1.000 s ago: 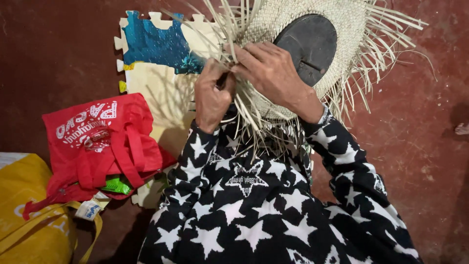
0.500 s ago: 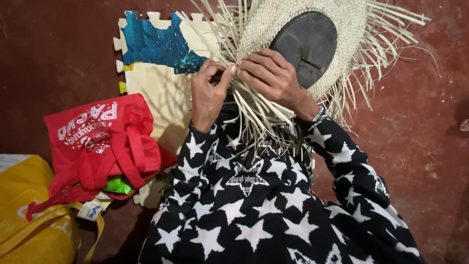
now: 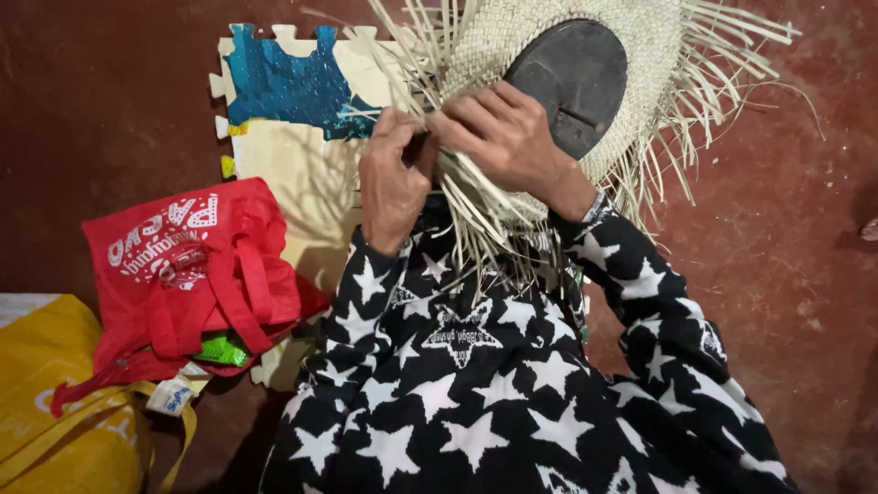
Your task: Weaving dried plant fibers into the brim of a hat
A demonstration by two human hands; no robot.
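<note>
Hands worked at the woven straw hat (image 3: 549,37): left hand (image 3: 393,178) and right hand (image 3: 498,128) both pinched loose straw strands (image 3: 476,220), fingers closed tight.

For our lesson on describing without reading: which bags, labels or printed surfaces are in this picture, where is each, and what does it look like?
Red bag: on the floor left of the person, soft cloth with handles, white printing.
Yellow bag: bottom left corner, partly under the red one, with pale printing.
Small label: white tag with blue marks, lying between the two bags.
Green packet: bright, small, peeping from under the red bag.
</note>
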